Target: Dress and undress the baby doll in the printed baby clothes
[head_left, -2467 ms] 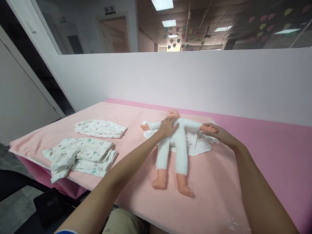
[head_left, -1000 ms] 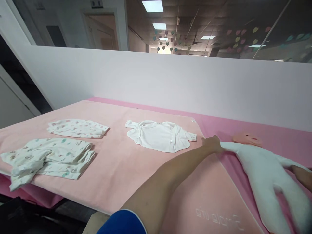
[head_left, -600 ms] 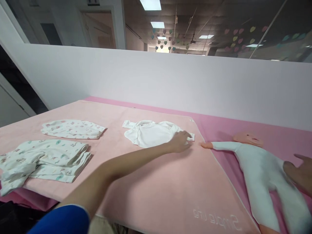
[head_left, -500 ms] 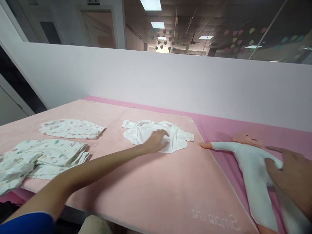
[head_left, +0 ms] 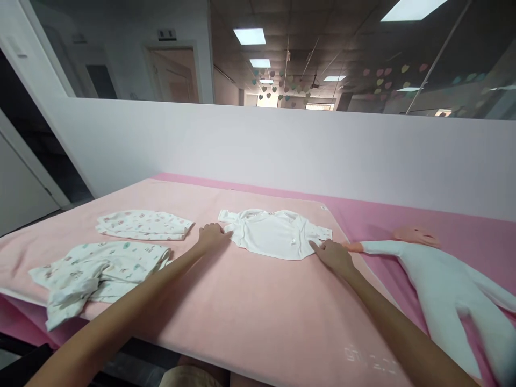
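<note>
A small white baby shirt (head_left: 272, 234) lies spread flat on the pink blanket (head_left: 258, 312), its sleeves out to both sides. My left hand (head_left: 213, 235) is closed on the shirt's left edge, just below that sleeve. At the opposite side, my right hand (head_left: 334, 255) pinches the lower right edge near the cuff, thumb on the cloth. A doll (head_left: 435, 274) in a white suit lies on its back to the right, one hand close to my right fingers.
On the left lie a folded printed garment (head_left: 143, 224) and, nearer me, a bunched printed garment (head_left: 108, 269) with green patterns. A white partition wall (head_left: 258, 145) with glass above stands behind the pink table surface (head_left: 463, 231).
My right hand has left the doll and come to the shirt's right edge. My left hand has moved from the shirt's middle to its left edge. The view has shifted slightly.
</note>
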`<state>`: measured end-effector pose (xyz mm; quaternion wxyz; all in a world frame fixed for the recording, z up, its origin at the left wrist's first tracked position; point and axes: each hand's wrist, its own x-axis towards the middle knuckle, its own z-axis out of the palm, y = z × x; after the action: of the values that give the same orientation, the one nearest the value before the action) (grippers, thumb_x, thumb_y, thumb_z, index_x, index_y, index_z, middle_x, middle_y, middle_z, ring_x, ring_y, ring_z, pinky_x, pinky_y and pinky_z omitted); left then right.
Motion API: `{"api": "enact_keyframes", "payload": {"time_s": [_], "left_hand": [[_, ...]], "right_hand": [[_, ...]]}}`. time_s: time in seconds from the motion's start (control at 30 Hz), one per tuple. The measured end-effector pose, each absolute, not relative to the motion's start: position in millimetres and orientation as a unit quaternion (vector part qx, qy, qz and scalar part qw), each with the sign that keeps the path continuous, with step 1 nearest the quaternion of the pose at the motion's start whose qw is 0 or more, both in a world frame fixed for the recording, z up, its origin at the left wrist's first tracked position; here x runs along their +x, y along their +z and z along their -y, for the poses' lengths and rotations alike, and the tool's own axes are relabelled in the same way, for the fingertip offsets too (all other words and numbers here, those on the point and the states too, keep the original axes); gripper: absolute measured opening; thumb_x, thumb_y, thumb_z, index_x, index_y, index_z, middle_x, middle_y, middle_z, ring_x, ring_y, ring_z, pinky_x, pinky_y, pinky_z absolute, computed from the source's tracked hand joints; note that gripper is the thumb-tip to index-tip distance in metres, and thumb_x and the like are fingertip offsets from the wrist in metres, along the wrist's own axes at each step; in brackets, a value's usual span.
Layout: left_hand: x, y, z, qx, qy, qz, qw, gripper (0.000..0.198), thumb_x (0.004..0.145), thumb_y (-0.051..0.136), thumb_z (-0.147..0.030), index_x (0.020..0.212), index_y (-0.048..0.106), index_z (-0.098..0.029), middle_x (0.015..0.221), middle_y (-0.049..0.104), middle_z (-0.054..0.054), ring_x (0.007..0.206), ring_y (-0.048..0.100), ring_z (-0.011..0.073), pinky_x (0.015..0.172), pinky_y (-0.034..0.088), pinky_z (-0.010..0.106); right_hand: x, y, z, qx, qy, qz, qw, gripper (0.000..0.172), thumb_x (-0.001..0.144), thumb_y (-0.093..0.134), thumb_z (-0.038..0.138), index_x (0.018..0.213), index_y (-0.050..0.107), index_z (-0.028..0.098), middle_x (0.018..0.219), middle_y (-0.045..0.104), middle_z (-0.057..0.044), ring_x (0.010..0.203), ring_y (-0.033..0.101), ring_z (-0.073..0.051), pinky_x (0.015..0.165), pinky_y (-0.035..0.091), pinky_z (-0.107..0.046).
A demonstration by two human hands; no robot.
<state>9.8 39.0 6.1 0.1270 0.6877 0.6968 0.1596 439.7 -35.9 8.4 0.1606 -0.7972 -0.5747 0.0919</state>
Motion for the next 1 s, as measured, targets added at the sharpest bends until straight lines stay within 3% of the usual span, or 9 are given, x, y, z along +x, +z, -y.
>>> {"api": "enact_keyframes", "payload": {"time_s": [0.07, 0.17, 0.37, 0.5, 0.63, 0.73, 0.83, 1.0], "left_hand": [[19, 4, -47, 0.691, 0.155, -0.69, 0.145, 0.041, 0.085, 0.06, -0.058, 0.067, 0.057, -0.021, 0.09, 0.076, 0.011, 0.108, 0.068, 0.0384, 0.102, 0.042, 0.049], [28, 2, -51, 0.69, 0.177, -0.679, 0.176, 0.033, 0.087, 0.059, -0.052, 0.077, 0.061, -0.021, 0.09, 0.078, 0.008, 0.106, 0.07, 0.0357, 0.103, 0.042, 0.049], [24, 7, -45, 0.692, 0.257, -0.627, 0.248, 0.033, 0.1, 0.046, -0.037, 0.123, 0.065, -0.022, 0.129, 0.077, 0.006, 0.114, 0.072, 0.0242, 0.091, 0.053, 0.031], [10, 12, -37, 0.699, 0.278, -0.604, 0.262, 0.033, 0.098, 0.053, -0.038, 0.124, 0.063, -0.021, 0.129, 0.076, 0.007, 0.115, 0.072, 0.025, 0.087, 0.054, 0.028], [-12, 12, -34, 0.749, 0.156, -0.623, 0.16, 0.032, 0.092, 0.061, -0.048, 0.11, 0.063, -0.021, 0.11, 0.078, 0.009, 0.101, 0.073, 0.0319, 0.086, 0.053, 0.037], [-26, 15, -51, 0.79, 0.116, -0.6, 0.053, 0.031, 0.098, 0.054, -0.046, 0.113, 0.064, -0.021, 0.116, 0.075, 0.012, 0.107, 0.07, 0.0337, 0.094, 0.051, 0.043], [-25, 23, -89, 0.841, 0.121, -0.526, -0.037, 0.033, 0.099, 0.05, -0.027, 0.129, 0.063, -0.018, 0.138, 0.067, 0.015, 0.121, 0.064, 0.0326, 0.102, 0.049, 0.044], [10, 38, -168, 0.943, 0.061, -0.305, -0.115, 0.052, 0.096, 0.046, -0.007, 0.141, 0.061, -0.028, 0.151, 0.059, 0.01, 0.124, 0.062, 0.0264, 0.101, 0.045, 0.037]], "right_hand": [[430, 5, 28, -0.798, 0.096, 0.57, 0.171, 0.043, 0.093, 0.059, 0.062, 0.089, 0.066, 0.019, 0.089, 0.074, -0.016, 0.093, 0.072, -0.033, 0.074, 0.05, -0.037], [422, 2, 24, -0.794, 0.103, 0.569, 0.187, 0.034, 0.092, 0.062, 0.053, 0.087, 0.064, 0.02, 0.088, 0.073, -0.013, 0.092, 0.071, -0.029, 0.073, 0.048, -0.034], [425, 12, 33, -0.775, 0.118, 0.57, 0.245, 0.024, 0.097, 0.048, 0.044, 0.096, 0.057, 0.022, 0.093, 0.071, -0.006, 0.085, 0.067, -0.022, 0.071, 0.047, -0.03], [432, 25, 48, -0.759, 0.135, 0.586, 0.248, 0.025, 0.096, 0.049, 0.046, 0.092, 0.056, 0.023, 0.078, 0.066, -0.002, 0.075, 0.062, -0.021, 0.066, 0.044, -0.03], [444, 27, 64, -0.74, 0.134, 0.626, 0.208, 0.032, 0.089, 0.065, 0.053, 0.083, 0.055, 0.023, 0.081, 0.07, -0.004, 0.073, 0.062, -0.021, 0.064, 0.042, -0.03], [457, 31, 59, -0.732, 0.072, 0.649, 0.194, 0.031, 0.092, 0.062, 0.053, 0.089, 0.061, 0.023, 0.095, 0.074, -0.008, 0.081, 0.067, -0.024, 0.068, 0.046, -0.033], [465, 43, 31, -0.682, -0.021, 0.7, 0.211, 0.023, 0.099, 0.051, 0.037, 0.107, 0.066, 0.022, 0.112, 0.074, -0.012, 0.096, 0.069, -0.027, 0.078, 0.052, -0.037], [446, 61, -51, -0.509, -0.106, 0.847, 0.109, 0.041, 0.094, 0.046, 0.008, 0.125, 0.069, 0.022, 0.134, 0.069, -0.014, 0.12, 0.064, -0.028, 0.093, 0.053, -0.039]]}}
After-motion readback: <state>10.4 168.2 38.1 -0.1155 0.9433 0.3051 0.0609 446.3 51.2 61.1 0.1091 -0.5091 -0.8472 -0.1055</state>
